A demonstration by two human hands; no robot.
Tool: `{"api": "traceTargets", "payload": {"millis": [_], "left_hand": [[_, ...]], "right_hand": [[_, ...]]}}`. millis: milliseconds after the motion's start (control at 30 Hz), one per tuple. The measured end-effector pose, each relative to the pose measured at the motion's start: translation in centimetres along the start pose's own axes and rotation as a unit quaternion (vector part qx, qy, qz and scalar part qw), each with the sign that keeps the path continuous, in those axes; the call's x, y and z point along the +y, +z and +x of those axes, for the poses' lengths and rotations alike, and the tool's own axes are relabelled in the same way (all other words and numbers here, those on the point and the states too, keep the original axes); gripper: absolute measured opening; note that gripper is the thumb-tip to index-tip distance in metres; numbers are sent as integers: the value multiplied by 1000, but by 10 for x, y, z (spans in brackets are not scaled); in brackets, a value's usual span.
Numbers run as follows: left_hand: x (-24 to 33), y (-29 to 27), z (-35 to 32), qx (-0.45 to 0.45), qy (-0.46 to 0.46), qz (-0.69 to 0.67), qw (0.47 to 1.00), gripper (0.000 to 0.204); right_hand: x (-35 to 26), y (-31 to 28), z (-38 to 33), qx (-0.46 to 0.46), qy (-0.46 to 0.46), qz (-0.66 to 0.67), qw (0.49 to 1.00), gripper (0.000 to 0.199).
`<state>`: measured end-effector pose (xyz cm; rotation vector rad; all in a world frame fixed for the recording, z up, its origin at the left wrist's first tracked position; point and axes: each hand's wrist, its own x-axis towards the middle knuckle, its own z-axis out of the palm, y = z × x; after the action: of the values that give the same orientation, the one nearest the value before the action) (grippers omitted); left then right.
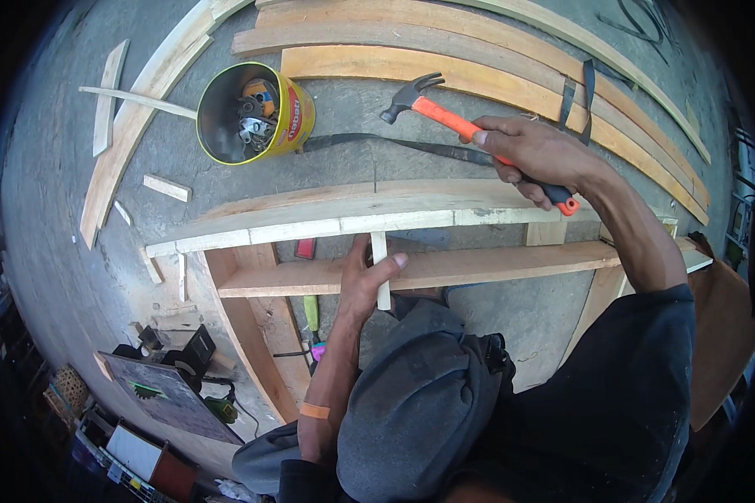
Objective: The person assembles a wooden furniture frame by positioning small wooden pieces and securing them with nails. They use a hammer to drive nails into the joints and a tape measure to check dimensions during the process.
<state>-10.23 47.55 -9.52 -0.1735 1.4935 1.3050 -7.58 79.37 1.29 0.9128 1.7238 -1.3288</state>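
My right hand (pixel 545 155) grips a claw hammer (pixel 440 116) by its orange and black handle, raised over the far side of a wooden frame (pixel 285 225). The steel head points left and away from me. My left hand (pixel 363 281) is closed around a short pale wood strip (pixel 380 267), its thumb along the near end. That strip spans from the far pale rail to the brown middle rail (pixel 478 265); the fingers are partly hidden behind the rail. A thin dark line (pixel 375 174) shows just beyond the far rail; I cannot tell whether it is a nail.
A yellow bucket (pixel 306 113) holding metal tools stands beyond the frame, beside a black strap (pixel 394 140). Long planks (pixel 377 63) lie at the back. Wood offcuts (pixel 167 187) are scattered left. A table saw (pixel 164 394) stands near left; a green-handled tool (pixel 311 314) lies inside the frame.
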Motion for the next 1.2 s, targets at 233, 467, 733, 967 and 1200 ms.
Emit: {"api": "traceTargets", "payload": {"millis": [233,467,733,967,1200], "left_hand": [[0,-1,2,-13,1,-1,1000,89],[8,-1,-1,-8,-4,-4,1000,91],[2,-5,2,-22,19,17,999,95],[0,-7,3,-16,34,28,999,97],[-2,-10,5,-34,21,48,998,101]], "right_hand": [[-13,12,-7,-91,30,4,995,52],[-22,8,-7,-15,6,-54,998,54],[-47,-3,18,14,-106,-219,970,51],[-70,-24,27,27,-71,-260,963,50],[-43,-16,31,-65,-104,-341,932,51]]}}
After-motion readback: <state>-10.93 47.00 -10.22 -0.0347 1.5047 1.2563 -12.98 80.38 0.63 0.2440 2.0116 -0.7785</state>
